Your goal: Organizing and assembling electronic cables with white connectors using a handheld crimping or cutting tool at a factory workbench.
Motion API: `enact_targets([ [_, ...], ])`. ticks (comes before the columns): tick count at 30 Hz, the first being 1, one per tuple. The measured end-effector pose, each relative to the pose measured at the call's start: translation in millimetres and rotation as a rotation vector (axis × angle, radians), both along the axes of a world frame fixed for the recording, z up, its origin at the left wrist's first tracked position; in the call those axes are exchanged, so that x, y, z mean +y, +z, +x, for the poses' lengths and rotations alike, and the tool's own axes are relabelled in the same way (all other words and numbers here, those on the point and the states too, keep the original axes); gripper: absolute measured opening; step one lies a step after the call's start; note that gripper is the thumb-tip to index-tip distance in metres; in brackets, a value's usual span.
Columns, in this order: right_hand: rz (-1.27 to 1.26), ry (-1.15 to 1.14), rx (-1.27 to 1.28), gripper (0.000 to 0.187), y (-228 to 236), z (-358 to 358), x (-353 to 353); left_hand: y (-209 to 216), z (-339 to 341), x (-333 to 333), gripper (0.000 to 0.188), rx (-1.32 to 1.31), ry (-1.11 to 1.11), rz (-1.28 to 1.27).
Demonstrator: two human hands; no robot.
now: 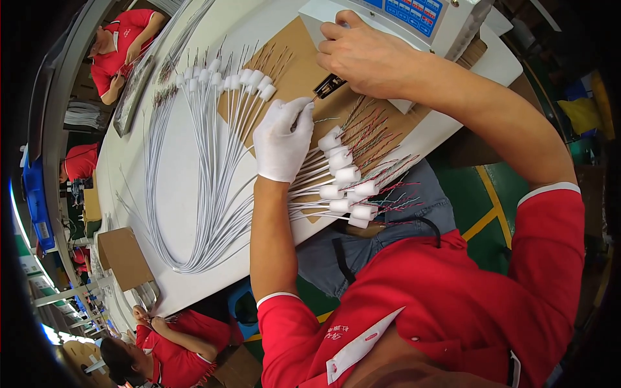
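Hands near white cables, blue bin at left, contents unclear

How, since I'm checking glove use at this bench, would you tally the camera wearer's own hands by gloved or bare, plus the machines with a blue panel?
White-gloved left hand: 1
Bare right hand: 1
Blue-panelled machine: 1
Total: 3

White lettering stands on the red shirt, printed labels on the blue panel.
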State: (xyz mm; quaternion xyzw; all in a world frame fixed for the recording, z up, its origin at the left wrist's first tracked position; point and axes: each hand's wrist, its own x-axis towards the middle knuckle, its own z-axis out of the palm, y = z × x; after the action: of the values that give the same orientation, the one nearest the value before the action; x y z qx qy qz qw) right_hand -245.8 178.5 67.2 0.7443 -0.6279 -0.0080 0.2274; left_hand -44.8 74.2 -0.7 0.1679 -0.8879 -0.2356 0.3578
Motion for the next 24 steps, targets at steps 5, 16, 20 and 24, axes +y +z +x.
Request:
enact_targets([
  [5, -0.027, 0.009, -0.013, 0.010, -1.6, -1.7, -1.2, -0.6, -0.4, -1.4, 0.012, -0.014, 0.009, -0.034],
  [16, -0.245, 0.052, -0.256, 0.021, 2.7, -4.5, 4.1, 11.8, 4.7, 5.8, 0.033, -0.188, 0.092, -0.023],
  [20, -0.314, 0.128, -0.167, 0.034, 12.8, -0.7, 2.4, 10.7, 7.0, 4.6, 0.039, -0.216, 0.085, -0.010],
  [24, -0.001, 0.009, -0.446, 0.036, 21.0, 0.7, 3.3, 12.8, 5.3, 6.5, 0.042, -0.248, 0.083, 0.012],
])
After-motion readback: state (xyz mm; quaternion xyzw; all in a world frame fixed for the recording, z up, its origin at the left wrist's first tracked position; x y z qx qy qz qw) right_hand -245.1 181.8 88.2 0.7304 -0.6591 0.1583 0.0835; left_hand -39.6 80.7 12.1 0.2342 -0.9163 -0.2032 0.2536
